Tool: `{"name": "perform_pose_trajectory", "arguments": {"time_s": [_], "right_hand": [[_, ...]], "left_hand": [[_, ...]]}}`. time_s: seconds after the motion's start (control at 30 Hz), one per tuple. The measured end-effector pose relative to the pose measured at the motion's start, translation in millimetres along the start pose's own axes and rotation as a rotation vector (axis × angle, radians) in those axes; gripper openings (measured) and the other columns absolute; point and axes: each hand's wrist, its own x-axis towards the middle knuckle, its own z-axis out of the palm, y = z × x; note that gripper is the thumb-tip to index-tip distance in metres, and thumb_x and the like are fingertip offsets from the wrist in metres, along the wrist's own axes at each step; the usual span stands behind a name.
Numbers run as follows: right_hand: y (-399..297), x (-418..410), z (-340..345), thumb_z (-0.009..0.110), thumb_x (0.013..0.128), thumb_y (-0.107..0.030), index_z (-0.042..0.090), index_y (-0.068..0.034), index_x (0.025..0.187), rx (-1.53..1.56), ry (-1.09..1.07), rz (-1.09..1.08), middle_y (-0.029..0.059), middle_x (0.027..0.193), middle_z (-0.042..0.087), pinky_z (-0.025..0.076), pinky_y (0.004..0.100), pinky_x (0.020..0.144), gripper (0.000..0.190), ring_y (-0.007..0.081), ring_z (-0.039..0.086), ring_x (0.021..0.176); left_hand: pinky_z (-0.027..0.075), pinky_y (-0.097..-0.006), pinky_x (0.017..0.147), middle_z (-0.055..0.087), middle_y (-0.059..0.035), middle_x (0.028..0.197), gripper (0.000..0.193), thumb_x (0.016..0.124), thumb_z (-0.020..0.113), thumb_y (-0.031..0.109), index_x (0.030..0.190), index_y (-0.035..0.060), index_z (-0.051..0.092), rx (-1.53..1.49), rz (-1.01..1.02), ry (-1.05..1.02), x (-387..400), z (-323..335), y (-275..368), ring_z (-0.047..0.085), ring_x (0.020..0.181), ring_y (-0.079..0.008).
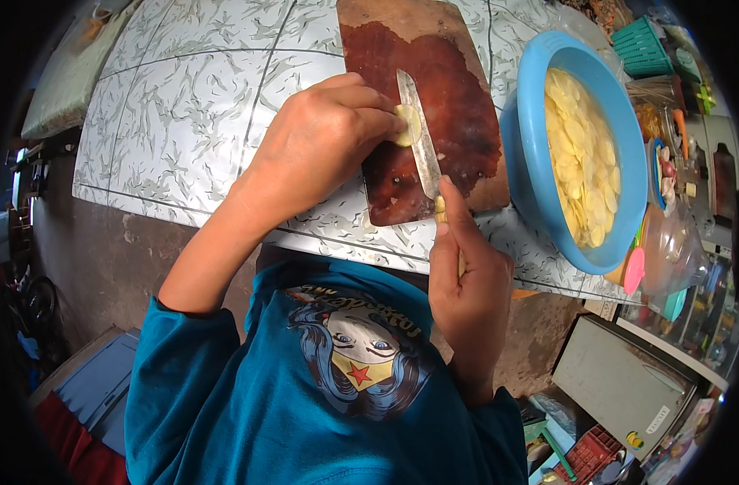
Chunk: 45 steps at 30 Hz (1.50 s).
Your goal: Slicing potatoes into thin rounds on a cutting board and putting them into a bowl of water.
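My left hand [339,124] pinches a small piece of peeled potato [410,126] down on a wooden cutting board [448,91]. The board is stained dark and wet over most of its surface. In my right hand [472,273] is a kitchen knife [425,156], held by its handle with the thumb at the base of the blade. The blade lies against the right side of the potato piece, its tip pointing away from me. To the right of the board, a blue plastic basin [533,157] holds many thin, pale yellow potato slices [581,157].
The board and basin rest on a tiled, marble-patterned table [181,115], whose front edge runs close to my body. Beyond the basin are a green plastic basket [642,47], jars and a clear plastic container [672,248]. A grey refrigerator [624,376] stands at the lower right.
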Motion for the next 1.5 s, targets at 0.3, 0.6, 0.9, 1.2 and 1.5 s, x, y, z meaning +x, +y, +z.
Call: {"name": "perform_pose_trajectory", "arguments": {"time_s": [0.3,0.6,0.9,1.2,1.5], "right_hand": [[1,2,2,0.055,0.090,0.002,0.055,-0.001,0.133,0.008,-0.035,-0.013,0.0194,0.070,0.062,0.049,0.0402,0.057,0.043,0.0354,0.065,0.061],[-1,4,7,0.055,0.090,0.001,0.056,-0.001,0.132,-0.025,-0.042,0.028,0.0203,0.071,0.063,0.049,0.0424,0.055,0.042,0.0367,0.064,0.061],[-6,4,8,0.055,0.089,0.000,0.055,-0.002,0.134,-0.106,-0.037,0.000,0.0181,0.065,0.059,0.047,0.0444,0.053,0.044,0.0354,0.063,0.057],[-9,5,8,0.055,0.090,-0.001,0.054,-0.004,0.135,-0.174,-0.044,0.015,0.0181,0.066,0.061,0.047,0.0466,0.053,0.045,0.0361,0.064,0.058],[-9,6,5,0.054,0.091,-0.002,0.051,-0.003,0.138,-0.164,-0.100,0.026,0.0200,0.070,0.063,0.049,0.0473,0.057,0.047,0.0378,0.065,0.062]], "left_hand": [[0.057,-0.0327,0.070,0.072,-0.0068,0.091,0.025,0.068,0.074,-0.004,0.091,0.0050,0.076,0.018,0.010,0.006,-1,1,2,0.067,0.083,-0.0232],[0.055,-0.0327,0.068,0.072,-0.0071,0.090,0.022,0.070,0.077,-0.001,0.091,0.0061,0.077,-0.031,-0.034,0.094,-7,3,0,0.067,0.081,-0.0237],[0.054,-0.0334,0.073,0.071,-0.0083,0.089,0.015,0.074,0.077,0.001,0.089,0.0047,0.077,-0.091,-0.214,0.085,-7,1,3,0.067,0.082,-0.0248],[0.053,-0.0340,0.074,0.071,-0.0080,0.088,0.013,0.074,0.075,0.000,0.086,0.0023,0.075,-0.143,-0.292,0.040,-3,-3,6,0.066,0.083,-0.0259],[0.053,-0.0339,0.072,0.071,-0.0072,0.088,0.012,0.074,0.076,0.001,0.085,0.0019,0.075,-0.082,-0.254,0.074,-7,0,8,0.066,0.080,-0.0256]]}}
